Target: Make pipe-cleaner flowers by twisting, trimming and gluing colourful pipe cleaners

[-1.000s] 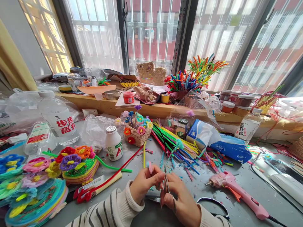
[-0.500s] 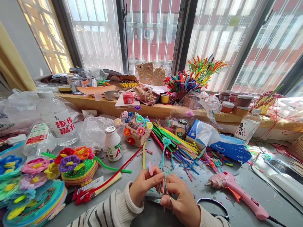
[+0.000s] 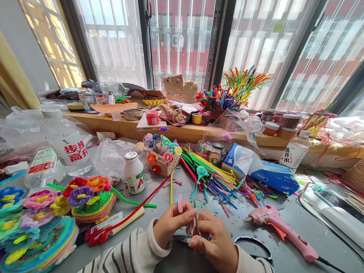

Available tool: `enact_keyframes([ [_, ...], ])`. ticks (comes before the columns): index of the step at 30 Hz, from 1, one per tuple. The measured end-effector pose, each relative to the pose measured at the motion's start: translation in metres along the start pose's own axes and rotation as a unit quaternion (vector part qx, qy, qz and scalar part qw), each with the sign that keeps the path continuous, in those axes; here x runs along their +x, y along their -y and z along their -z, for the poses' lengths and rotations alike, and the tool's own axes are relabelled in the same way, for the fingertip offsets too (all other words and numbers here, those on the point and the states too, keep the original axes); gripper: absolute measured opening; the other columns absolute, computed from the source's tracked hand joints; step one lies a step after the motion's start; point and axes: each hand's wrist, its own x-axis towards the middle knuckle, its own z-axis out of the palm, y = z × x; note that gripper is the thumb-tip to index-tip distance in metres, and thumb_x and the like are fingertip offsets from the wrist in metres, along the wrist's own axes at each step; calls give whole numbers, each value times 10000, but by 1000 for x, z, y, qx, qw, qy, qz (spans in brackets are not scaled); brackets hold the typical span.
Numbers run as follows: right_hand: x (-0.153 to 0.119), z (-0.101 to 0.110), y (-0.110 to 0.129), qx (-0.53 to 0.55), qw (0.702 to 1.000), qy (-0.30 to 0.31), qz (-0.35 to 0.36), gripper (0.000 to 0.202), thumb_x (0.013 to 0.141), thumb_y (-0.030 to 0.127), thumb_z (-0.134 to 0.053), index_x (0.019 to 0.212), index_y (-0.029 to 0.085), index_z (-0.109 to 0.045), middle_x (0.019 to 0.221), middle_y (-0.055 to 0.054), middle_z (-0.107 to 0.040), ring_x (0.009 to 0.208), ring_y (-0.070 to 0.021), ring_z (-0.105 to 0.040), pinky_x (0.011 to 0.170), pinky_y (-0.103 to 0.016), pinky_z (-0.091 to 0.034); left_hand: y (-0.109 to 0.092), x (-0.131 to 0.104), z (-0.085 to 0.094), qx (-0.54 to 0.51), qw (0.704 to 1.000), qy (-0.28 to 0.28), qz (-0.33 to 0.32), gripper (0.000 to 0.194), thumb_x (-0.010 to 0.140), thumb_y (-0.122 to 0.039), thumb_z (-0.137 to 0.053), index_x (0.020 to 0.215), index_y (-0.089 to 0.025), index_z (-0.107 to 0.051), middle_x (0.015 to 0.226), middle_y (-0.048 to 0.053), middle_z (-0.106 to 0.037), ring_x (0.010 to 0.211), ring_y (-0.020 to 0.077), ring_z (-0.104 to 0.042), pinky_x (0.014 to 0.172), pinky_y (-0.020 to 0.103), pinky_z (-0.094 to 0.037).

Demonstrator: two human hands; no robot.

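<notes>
Our left hand (image 3: 178, 222) is pinching a thin turquoise stem (image 3: 195, 186), thumb and fingertips closed narrow; a soft pink strip (image 3: 180, 203) is sitting against one of its fingers. Our right hand (image 3: 217, 239) is holding small metal scissors (image 3: 197, 226), fingers curling at the handles; whether the blades are parted we cannot tell. The stem is running away from us, leaning slightly right, and the blades are lying nearly along it, just beside the left fingertips, so the left hand is being the nearer one. At the stem's far end a fuzzy, ruffled flower (image 3: 202, 172) is standing beyond both hands. Past it, straight, fluffy pipe cleaners (image 3: 224, 178) are fanning over the smooth grey table (image 3: 236, 220). Black-handled scissors (image 3: 250, 238) are lying beside our right wrist; a pink plastic glue gun (image 3: 292, 237) is resting farther right. Leftward, a woven basket (image 3: 163, 167) is carrying fuzzy blooms (image 3: 167, 157), and a rounded white bottle (image 3: 134, 174) is standing near it.
</notes>
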Motion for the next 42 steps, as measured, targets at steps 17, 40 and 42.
enact_keyframes([
  [17, 1, -2, -3, -46, 996, -56, 44, 552, 653, 601, -338, 336, 149, -357, 417, 24, -340, 439, -83, -348, 414, -200, -263, 1, 1, 2, -35, 999, 4, -22, 240, 652, -286, -527, 507, -135, -408, 418, -25, -478, 393, 63, -418, 430, 201, -286],
  [40, 1, -1, 1, 6, 999, 34, 9, 631, 610, 697, -168, 406, 149, -403, 497, -21, -428, 517, -122, -395, 491, -225, -302, 2, 0, 1, -34, 999, 5, -7, 220, 648, -281, -526, 517, -130, -434, 431, -24, -476, 419, 68, -420, 458, 209, -294],
  [42, 1, 0, 4, 17, 999, 42, 15, 637, 621, 691, -141, 430, 148, -414, 536, -28, -449, 541, -126, -409, 513, -226, -316, 2, 0, 1, -32, 999, 10, -2, 217, 645, -281, -529, 521, -130, -434, 430, -22, -478, 427, 72, -425, 466, 213, -298],
])
